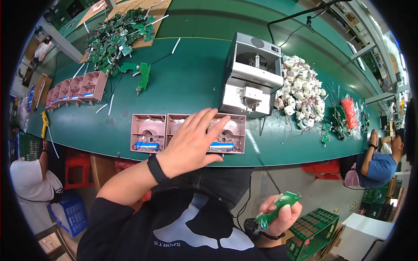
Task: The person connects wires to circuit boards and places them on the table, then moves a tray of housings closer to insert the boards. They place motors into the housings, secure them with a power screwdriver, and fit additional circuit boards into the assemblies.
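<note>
Loosely, the fingers of the left hand (pixel 191 141) reach forward, the index set apart from the others and the thumb held out wide; whether they press on what lies beneath, I cannot tell. Meanwhile the right hand (pixel 278 226) pinches a green circuit board (pixel 285 200) between thumb and fingers, off the bench and on the person's side of its near edge. A dark wire with a white length (pixel 252 141) crosses that edge between the board and the green workbench (pixel 187 82). Under the left hand, pink plastic housings (pixel 148 126) stand side by side along the front rim, close to the silver-and-black machine (pixel 252 74). Beyond them, a broad stretch of green surface gives room between the machine and a loose board (pixel 143 78) at left. The near housings are open-topped, with round moulded seats inside and blue cylinders (pixel 147 146) along their front walls; a second housing row (pixel 76 89), farther left, also holds blue cylinders. Behind it rises a heap of wired boards (pixel 117 39); white wired parts (pixel 300 91) pile up right of the machine. On the floor, a green slatted crate (pixel 333 224) contains reddish items.
</note>
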{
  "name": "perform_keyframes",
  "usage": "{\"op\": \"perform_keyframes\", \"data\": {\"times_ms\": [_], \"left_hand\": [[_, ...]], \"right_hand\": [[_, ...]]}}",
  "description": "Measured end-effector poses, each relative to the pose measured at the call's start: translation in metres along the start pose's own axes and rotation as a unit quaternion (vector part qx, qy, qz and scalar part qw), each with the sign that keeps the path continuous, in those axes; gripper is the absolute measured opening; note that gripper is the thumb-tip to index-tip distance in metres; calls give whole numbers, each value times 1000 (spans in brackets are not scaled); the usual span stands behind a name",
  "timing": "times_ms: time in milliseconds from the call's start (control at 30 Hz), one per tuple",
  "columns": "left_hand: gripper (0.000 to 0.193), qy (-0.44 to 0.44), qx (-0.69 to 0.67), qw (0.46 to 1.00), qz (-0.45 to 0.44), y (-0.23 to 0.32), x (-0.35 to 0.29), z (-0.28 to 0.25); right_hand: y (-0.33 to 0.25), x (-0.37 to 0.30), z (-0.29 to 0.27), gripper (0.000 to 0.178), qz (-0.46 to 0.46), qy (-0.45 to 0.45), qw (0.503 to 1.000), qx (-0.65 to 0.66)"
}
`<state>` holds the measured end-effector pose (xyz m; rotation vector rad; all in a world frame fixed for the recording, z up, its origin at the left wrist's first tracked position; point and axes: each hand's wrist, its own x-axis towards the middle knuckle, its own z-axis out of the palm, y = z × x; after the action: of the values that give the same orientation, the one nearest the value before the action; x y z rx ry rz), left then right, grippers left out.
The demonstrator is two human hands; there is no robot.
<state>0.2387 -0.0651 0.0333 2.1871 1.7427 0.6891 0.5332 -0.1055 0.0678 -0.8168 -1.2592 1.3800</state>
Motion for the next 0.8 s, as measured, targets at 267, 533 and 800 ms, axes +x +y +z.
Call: {"op": "perform_keyframes", "data": {"times_ms": [267, 533, 800], "left_hand": [[98, 11, 0, 999, 42, -27, -3, 9], [98, 28, -21, 998, 48, -33, -11, 3], [98, 59, -70, 994, 60, -23, -12, 2]], "right_hand": [[-13, 15, 28, 41, 37, -67, 995, -60], [-7, 26, 41, 16, -101, -191, 923, -317], [-34, 22, 32, 15, -216, -233, 809, -495]]}}
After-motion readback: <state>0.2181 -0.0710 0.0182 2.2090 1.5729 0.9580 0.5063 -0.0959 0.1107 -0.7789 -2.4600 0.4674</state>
